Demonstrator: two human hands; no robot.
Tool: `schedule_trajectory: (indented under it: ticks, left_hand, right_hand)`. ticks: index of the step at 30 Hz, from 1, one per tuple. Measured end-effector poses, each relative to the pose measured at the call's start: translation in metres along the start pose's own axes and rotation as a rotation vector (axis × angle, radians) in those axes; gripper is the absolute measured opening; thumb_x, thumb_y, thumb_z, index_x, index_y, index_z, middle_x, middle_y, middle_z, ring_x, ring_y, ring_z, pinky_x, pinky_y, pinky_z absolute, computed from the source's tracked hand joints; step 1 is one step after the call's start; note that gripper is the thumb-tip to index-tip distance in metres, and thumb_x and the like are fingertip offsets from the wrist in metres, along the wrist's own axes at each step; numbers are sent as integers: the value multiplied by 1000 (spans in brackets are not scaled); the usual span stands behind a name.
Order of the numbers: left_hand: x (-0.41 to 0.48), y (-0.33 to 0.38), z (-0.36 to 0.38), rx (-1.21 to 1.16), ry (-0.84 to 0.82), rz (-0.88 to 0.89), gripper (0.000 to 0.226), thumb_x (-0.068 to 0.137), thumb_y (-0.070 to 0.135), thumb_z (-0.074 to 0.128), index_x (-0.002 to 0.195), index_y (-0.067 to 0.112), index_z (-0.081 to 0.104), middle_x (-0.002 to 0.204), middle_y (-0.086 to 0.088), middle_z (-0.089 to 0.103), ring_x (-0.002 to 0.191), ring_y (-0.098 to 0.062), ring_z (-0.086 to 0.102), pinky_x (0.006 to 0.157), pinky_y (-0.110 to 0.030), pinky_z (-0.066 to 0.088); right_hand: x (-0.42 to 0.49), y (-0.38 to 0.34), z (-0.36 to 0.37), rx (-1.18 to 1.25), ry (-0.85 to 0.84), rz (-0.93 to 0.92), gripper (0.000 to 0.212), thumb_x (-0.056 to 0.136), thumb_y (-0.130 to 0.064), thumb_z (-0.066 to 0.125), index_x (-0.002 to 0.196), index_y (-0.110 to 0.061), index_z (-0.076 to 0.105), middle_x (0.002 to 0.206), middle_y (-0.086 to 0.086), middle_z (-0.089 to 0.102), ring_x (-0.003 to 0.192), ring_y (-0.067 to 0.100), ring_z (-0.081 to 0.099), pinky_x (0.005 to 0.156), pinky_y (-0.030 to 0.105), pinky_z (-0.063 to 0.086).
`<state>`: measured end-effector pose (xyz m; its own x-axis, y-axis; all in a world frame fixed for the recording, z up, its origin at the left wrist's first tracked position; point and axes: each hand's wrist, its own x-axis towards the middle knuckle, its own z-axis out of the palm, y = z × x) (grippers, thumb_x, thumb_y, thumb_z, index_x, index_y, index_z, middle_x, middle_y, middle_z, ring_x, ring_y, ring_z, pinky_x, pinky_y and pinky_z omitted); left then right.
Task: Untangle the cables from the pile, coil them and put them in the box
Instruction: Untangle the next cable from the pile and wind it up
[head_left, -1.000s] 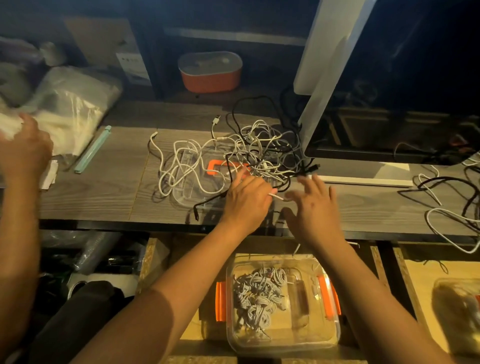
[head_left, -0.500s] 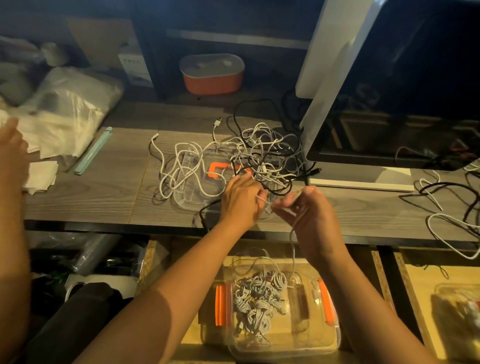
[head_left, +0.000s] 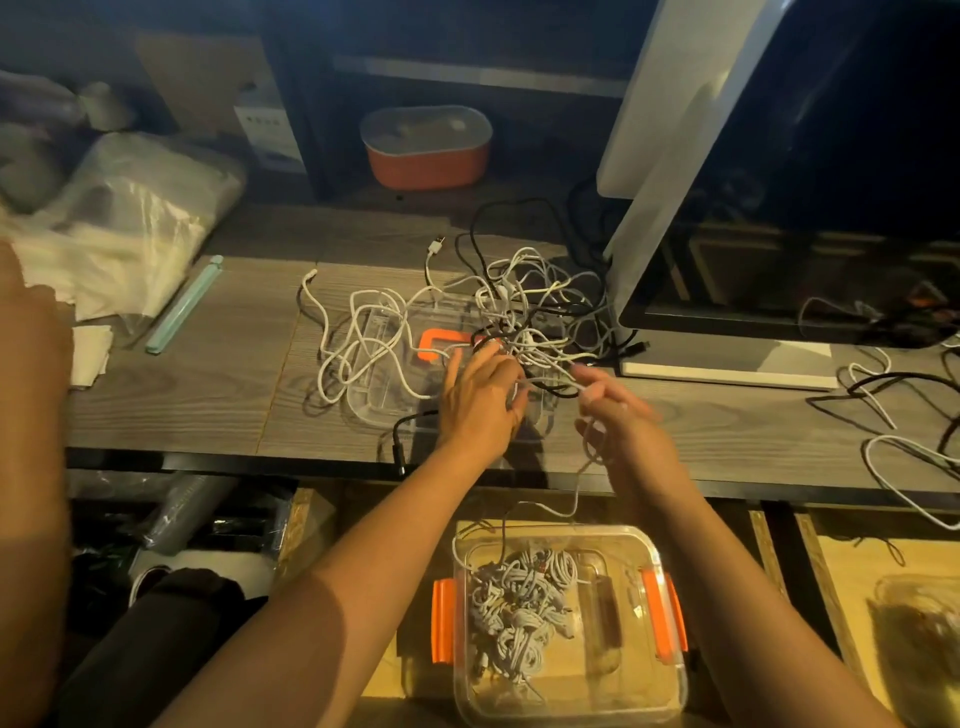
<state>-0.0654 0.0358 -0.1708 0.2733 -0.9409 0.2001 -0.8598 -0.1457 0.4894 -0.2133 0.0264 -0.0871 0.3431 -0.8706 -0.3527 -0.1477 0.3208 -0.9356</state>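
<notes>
White slender cable (head_left: 548, 382) droops from right hand (head_left: 623, 426) toward clear plastic box (head_left: 667, 680).

Both bare forearms reach forward, side by side. The left hand (head_left: 480, 402) lies palm down, fingers bent forward onto a white cable (head_left: 548, 383) (whether they grip it is hidden beneath the hand). Just to its right, the right hand (head_left: 623, 428) is raised, thumb and fingertips pinching that cable.

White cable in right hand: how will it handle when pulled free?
Likely floppy: the white cable sags from the right hand toward the box. Probably light; a pinch holds it. May snag: it runs into the tangled pile.
</notes>
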Motion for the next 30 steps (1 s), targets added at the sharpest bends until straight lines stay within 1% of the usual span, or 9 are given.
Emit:
schedule_trajectory:
  ticks: [2, 4, 6, 10, 14, 18, 21, 26, 30]
  left_hand:
    - [-2, 3, -1, -42, -44, -35, 30, 93, 17, 52, 123, 17, 54, 147, -5, 40, 143, -16, 19, 115, -29, -6]
    - [-2, 7, -4, -76, -57, -62, 33, 95, 18, 48, 128, 15, 51, 151, -6, 31, 143, -17, 14, 113, -25, -8]
    - [1, 6, -4, -67, -37, -42, 29, 97, 21, 46, 123, 14, 55, 148, -8, 37, 143, -18, 17, 111, -24, -11]
    - [17, -5, -2, 116, -150, -122, 38, 99, 41, 34, 126, 24, 54, 149, 4, 38, 145, -19, 12, 115, -38, -11]
    - [19, 3, -3, 130, -72, -25, 31, 95, 38, 45, 116, 22, 61, 140, 1, 48, 139, -24, 27, 114, -45, -6]
    - [14, 13, -10, 92, 96, 120, 33, 89, 30, 40, 86, 18, 71, 96, 1, 70, 106, -25, 59, 106, -42, 14]
    - [11, 17, -18, 134, 83, 196, 29, 83, 19, 45, 98, 15, 70, 92, -4, 69, 92, -26, 61, 90, -39, 28]
    - [4, 24, -37, -16, -135, 177, 36, 85, 1, 48, 117, 9, 64, 119, -7, 58, 109, -27, 52, 90, -39, 39]
    - [3, 33, -46, -433, -435, -73, 46, 90, -6, 44, 133, 9, 52, 142, 0, 40, 128, -17, 40, 96, -12, 31]
  right_hand:
    - [0, -3, 7, 338, 6, -3, 20, 95, -10, 41, 82, -7, 56, 119, -1, 64, 107, 12, 59, 93, 34, 44]
    - [-1, -6, 14, 549, -7, -16, 21, 97, -11, 37, 81, -9, 50, 96, 5, 70, 98, 16, 65, 88, 33, 48]
    - [-2, -7, 17, 531, 51, -19, 22, 97, -10, 36, 78, -11, 45, 69, 3, 59, 72, 18, 60, 77, 32, 51]
    - [0, -9, 11, -121, 172, -10, 15, 90, -15, 59, 85, -15, 45, 73, 0, 48, 59, 10, 44, 52, 23, 42]
    - [6, 2, 8, -486, 49, 119, 49, 74, -24, 79, 102, -16, 40, 93, 5, 53, 80, 20, 57, 70, 40, 54]
    - [11, 10, 3, -953, -13, 78, 39, 81, -22, 71, 105, -17, 42, 97, 3, 57, 85, 20, 58, 77, 41, 55]
    - [14, 12, -9, -1051, 151, -73, 26, 91, -22, 58, 110, -17, 42, 105, 9, 62, 87, 24, 59, 77, 46, 54]
    - [16, 9, -22, -1109, 245, -177, 40, 88, -26, 62, 118, -16, 39, 113, 11, 60, 97, 27, 56, 81, 47, 51]
    - [16, 11, -30, -1119, 249, -115, 49, 90, -24, 59, 132, -11, 36, 128, 14, 50, 114, 29, 48, 95, 41, 45]
